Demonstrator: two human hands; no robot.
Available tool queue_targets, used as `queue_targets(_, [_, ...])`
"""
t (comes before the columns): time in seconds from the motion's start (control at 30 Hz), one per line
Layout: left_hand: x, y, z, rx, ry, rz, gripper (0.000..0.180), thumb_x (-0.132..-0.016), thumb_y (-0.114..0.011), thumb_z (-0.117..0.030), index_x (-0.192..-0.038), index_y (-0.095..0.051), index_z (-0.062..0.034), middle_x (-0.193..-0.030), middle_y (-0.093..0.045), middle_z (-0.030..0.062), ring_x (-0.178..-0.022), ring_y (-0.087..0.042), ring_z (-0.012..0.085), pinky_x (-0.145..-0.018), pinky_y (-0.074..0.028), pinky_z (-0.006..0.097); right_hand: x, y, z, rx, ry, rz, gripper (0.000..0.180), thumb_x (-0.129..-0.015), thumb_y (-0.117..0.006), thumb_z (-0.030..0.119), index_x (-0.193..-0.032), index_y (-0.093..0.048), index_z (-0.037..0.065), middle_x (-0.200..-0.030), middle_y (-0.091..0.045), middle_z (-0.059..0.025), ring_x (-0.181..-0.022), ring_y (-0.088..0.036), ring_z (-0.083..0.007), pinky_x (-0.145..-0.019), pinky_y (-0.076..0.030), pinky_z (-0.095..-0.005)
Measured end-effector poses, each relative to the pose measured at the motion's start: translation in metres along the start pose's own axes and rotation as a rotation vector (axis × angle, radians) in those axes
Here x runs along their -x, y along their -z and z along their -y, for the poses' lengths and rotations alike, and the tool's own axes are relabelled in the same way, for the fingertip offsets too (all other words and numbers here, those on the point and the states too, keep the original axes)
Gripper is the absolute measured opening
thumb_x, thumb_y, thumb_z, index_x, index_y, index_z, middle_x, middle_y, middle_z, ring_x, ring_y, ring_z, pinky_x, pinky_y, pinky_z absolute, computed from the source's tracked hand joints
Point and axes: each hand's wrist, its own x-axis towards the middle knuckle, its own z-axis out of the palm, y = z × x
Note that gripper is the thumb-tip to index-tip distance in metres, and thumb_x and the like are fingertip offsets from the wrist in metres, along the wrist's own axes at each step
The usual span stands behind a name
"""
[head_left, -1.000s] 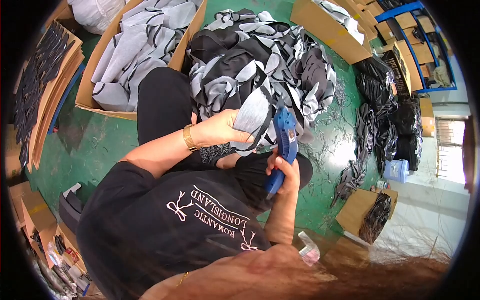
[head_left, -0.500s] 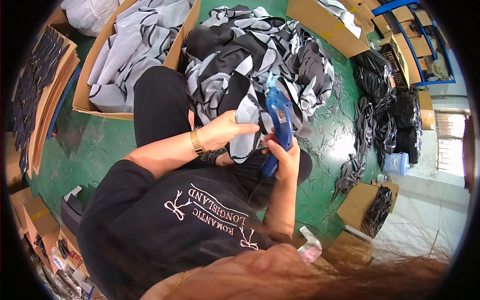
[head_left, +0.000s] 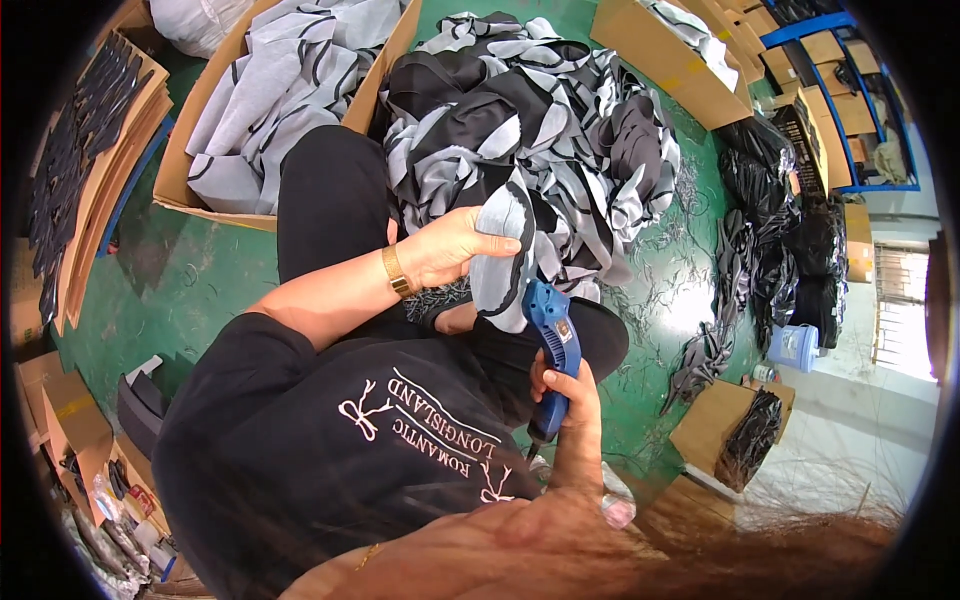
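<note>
The left hand [head_left: 447,250] pinches a grey fabric piece [head_left: 499,275]; the right hand [head_left: 572,390] clasps a blue tool [head_left: 551,312] bearing a label [head_left: 564,330]. Pale lettering [head_left: 447,428] crosses the black shirt [head_left: 320,415], unlike the carton [head_left: 393,62], whose right edge borders a heap [head_left: 480,120].

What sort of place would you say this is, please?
Probably a textile workshop: a loose heap of grey-and-black fabric pieces lies on the green floor, beside an open brown cardboard box of grey cloth, and blue-framed shelving holds brown cartons.

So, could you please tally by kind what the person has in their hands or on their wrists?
Blue handheld tool, in the right hand: 1
Grey fabric piece, in the left hand: 1
Gold-coloured wristband: 1
Total: 3
</note>
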Motion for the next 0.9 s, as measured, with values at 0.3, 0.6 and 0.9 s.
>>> queue_targets(0.3, [0.002, -0.005, -0.003, -0.140, -0.070, -0.015, 0.025, -0.080, -0.070, -0.005, -0.103, -0.061, -0.0051, -0.095, -0.063, 0.0001, -0.087, -0.059, 0.0100, -0.081, -0.047, 0.027, 0.004, 0.001, 0.004, 0.041, -0.053, 0.003, 0.038, -0.069, -0.073, 0.012, -0.098, -0.056, -0.004, -0.070, -0.056, -0.0059, -0.058, -0.055, -0.0148, -0.053, -0.048, -0.0280])
queue_targets(0.6, [0.005, -0.005, 0.002, -0.080, -0.080, 0.028, 0.024, -0.082, -0.068, -0.004, -0.105, -0.060, -0.0053, -0.096, -0.063, -0.0002, -0.089, -0.059, 0.0092, -0.083, -0.047, 0.027, -0.001, -0.007, -0.008, -0.099, -0.012, 0.047, 0.038, -0.070, -0.072, 0.012, -0.100, -0.054, -0.005, -0.069, -0.055, -0.0070, -0.059, -0.053, -0.0155, -0.052, -0.046, -0.0285])
queue_targets(0.9, [0.008, -0.008, 0.004, -0.076, -0.076, 0.075, 0.030, -0.083, -0.066, -0.003, -0.111, -0.057, -0.0056, -0.101, -0.062, 0.0006, -0.090, -0.059, 0.0095, -0.084, -0.047, 0.027, -0.005, -0.017, -0.020, -0.289, -0.026, 0.091, 0.039, -0.068, -0.070, 0.014, -0.098, -0.052, -0.002, -0.067, -0.048, -0.0049, -0.061, -0.048, -0.0153, -0.051, -0.043, -0.0276])
